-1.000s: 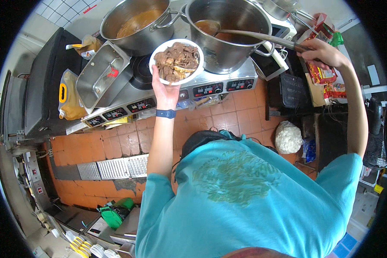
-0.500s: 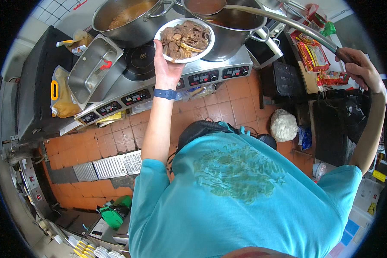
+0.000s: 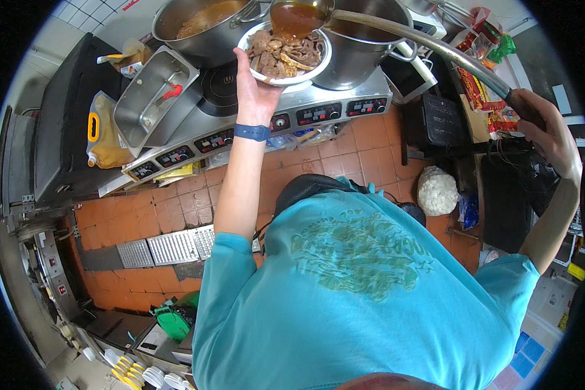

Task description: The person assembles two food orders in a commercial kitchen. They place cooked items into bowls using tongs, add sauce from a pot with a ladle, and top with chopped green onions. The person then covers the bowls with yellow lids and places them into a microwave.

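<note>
My left hand (image 3: 259,94) holds a white bowl (image 3: 242,47) from below and the near side, its thumb along the rim. Sliced brown meat (image 3: 283,55) fills the bowl. In my right hand (image 3: 545,127) is the dark grip end of a long metal ladle (image 3: 422,36), its fingers wrapped round it. The ladle's head is tipped over the far side of the bowl, and reddish-brown broth (image 3: 298,25) runs from it onto the meat. Right behind the bowl stands a tall steel pot (image 3: 348,65); its inside is partly hidden by the ladle.
Another large pot (image 3: 201,49) with brownish liquid stands at the back left. Left of the bowl are a burner (image 3: 220,91), a steel pan (image 3: 151,97) with a red-handled tool, and a jug (image 3: 109,133) of yellowish liquid. Red packets (image 3: 481,88) lie at right.
The ladle's head has moved left from over the tall pot to over the bowl and tipped, with broth now running out. The bowl stays in my left hand.
</note>
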The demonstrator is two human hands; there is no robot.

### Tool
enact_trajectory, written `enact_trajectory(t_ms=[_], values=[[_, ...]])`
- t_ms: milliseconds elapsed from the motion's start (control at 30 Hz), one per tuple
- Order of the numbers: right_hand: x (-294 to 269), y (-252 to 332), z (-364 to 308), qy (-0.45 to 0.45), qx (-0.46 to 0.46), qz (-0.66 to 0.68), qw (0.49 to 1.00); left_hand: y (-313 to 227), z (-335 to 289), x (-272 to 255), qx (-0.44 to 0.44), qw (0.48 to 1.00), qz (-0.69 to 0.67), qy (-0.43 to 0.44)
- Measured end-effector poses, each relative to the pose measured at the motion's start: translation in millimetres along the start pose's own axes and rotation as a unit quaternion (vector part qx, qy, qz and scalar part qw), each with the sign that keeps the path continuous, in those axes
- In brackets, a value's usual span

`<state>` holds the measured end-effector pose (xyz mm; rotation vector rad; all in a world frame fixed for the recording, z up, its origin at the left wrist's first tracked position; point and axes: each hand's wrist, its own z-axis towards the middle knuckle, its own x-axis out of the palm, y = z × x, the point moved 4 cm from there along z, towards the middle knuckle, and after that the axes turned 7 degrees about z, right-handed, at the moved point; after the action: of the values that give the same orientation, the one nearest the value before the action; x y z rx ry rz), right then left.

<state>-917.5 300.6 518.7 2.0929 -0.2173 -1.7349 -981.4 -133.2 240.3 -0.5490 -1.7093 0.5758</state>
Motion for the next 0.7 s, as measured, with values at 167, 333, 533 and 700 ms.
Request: enact_trajectory(t_ms=[167,333,533,700], values=[[12,10,-5,-0.052,-0.035,-0.110,0.992,-4,-1,2,0.012,1.000,0.010,-0.001],[25,27,-11,-0.093,-0.046,-0.151,0.983,-7,3,3,0.012,1.000,-0.023,0.007],[26,17,6,-0.130,-0.147,-0.110,0.974,-6,8,3,0.019,0.999,-0.038,-0.004],[13,-25,49,-0.015,-0.065,0.097,0.993,-7,9,-5,0.022,0.998,-0.035,-0.036]])
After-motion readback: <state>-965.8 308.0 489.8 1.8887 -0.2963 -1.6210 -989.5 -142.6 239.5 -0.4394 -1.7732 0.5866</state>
